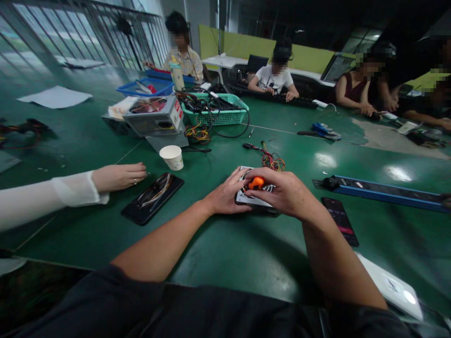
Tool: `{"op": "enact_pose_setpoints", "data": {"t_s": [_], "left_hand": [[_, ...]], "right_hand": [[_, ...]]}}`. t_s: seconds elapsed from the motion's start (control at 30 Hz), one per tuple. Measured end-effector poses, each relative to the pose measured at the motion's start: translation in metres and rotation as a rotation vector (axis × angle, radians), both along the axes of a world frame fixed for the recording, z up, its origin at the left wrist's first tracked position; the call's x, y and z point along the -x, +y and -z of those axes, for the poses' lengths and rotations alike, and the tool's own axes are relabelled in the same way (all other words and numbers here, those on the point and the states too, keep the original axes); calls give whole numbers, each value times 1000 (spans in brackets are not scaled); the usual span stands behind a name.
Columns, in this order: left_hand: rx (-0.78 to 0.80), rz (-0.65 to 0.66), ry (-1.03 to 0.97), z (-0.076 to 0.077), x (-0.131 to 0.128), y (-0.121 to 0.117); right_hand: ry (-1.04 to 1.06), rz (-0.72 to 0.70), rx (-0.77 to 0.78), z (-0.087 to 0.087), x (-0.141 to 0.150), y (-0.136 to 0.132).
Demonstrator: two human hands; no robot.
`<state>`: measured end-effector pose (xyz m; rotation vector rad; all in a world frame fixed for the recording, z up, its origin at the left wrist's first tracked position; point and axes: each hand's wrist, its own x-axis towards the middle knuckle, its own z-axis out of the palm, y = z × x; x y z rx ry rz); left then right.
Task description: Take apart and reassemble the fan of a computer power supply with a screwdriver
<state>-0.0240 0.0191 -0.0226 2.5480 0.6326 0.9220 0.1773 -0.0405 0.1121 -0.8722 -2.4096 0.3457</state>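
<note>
In front of me on the green table lies a computer power supply [244, 198] with a pale top and what looks like a fan grille, partly covered by my hands. My left hand [225, 195] grips its left side, fingers over the far edge and thumb along the near one. An orange-and-black screwdriver [256, 182] is held over the top by my right hand [291, 192]; its tip is hidden. Red, yellow and black cables [273, 162] run out behind the unit.
A co-worker's hand [121, 177] rests at left near a dark phone [153, 198] and a paper cup [172, 157]. Beyond stand another power supply [155, 119] and a green basket [214, 117] of cables. To the right lie a phone [340, 220] and a blue strip [387, 191].
</note>
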Motion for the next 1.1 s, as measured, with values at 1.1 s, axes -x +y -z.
{"op": "enact_pose_setpoints", "data": {"t_s": [1.1], "left_hand": [[4, -49, 44, -9, -1, -5]], "right_hand": [[131, 219, -64, 4, 9, 3]]}}
